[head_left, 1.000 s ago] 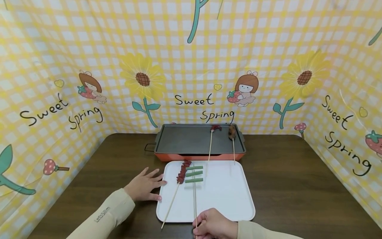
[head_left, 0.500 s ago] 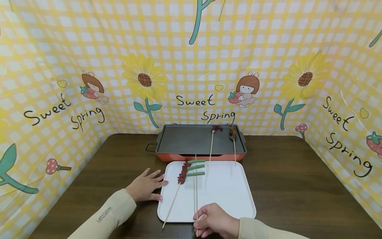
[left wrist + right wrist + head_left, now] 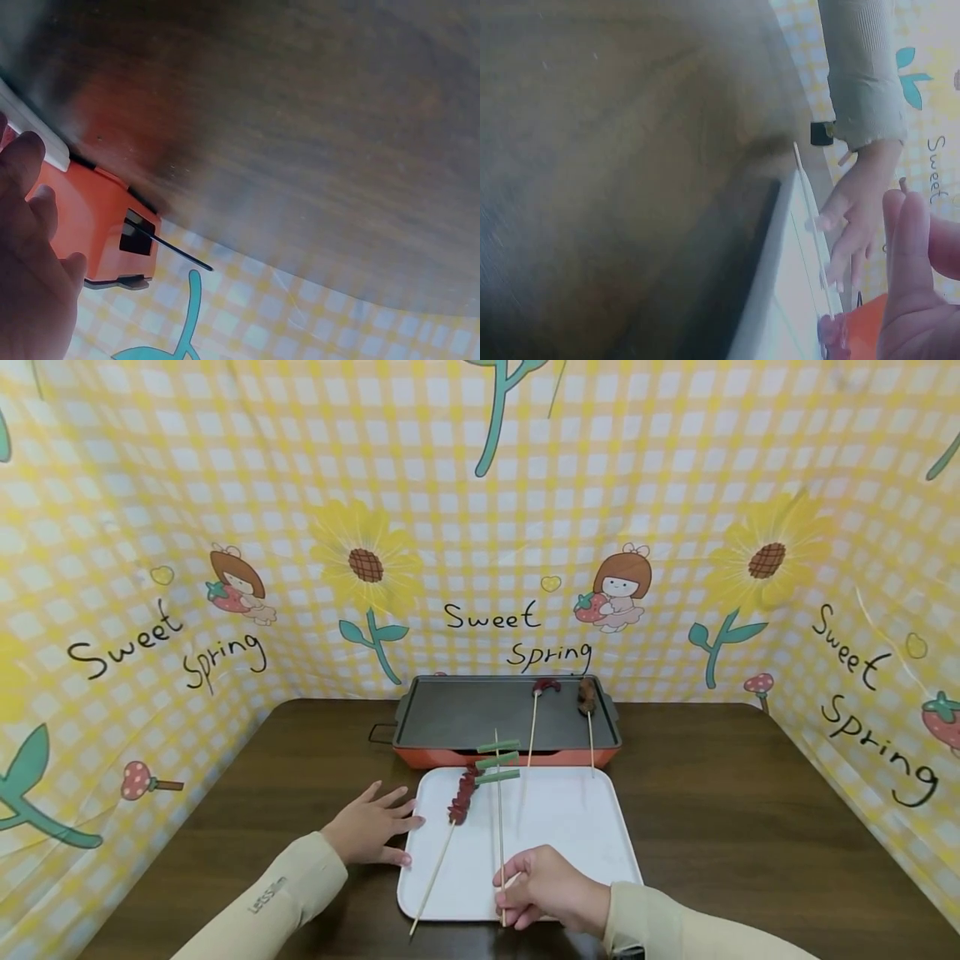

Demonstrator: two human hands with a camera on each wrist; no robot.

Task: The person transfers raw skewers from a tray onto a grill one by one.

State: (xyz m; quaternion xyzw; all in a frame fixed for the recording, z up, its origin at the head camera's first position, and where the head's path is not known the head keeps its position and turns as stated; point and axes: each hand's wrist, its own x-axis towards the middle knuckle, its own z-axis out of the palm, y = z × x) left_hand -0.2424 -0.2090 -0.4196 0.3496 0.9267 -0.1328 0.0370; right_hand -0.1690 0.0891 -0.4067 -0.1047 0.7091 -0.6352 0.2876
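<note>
My right hand [image 3: 551,889] pinches the lower end of a bamboo skewer that carries several green bean-like sticks [image 3: 498,761]. In the head view these sticks overlap the tray's far edge and the front of the grill. My left hand [image 3: 371,828] rests with spread fingers against the left rim of the white tray [image 3: 570,843]. On the tray's left side lies a skewer of dark red meat-like pieces [image 3: 462,797], its stick reaching past the near edge. The left wrist view shows the left fingers [image 3: 46,214] beside the tray corner.
Behind the tray stands an orange grill with a dark flat plate [image 3: 465,714] and a wire handle [image 3: 381,732] on its left. A dark red curled skewer [image 3: 547,687] and a brown skewer [image 3: 587,697] lie on its right part. Patterned cloth [image 3: 480,527] surrounds the wooden table [image 3: 712,810].
My right hand has moved forward and slightly right, lifting the green skewer from the tray toward the grill. The left hand stays at the tray's rim.
</note>
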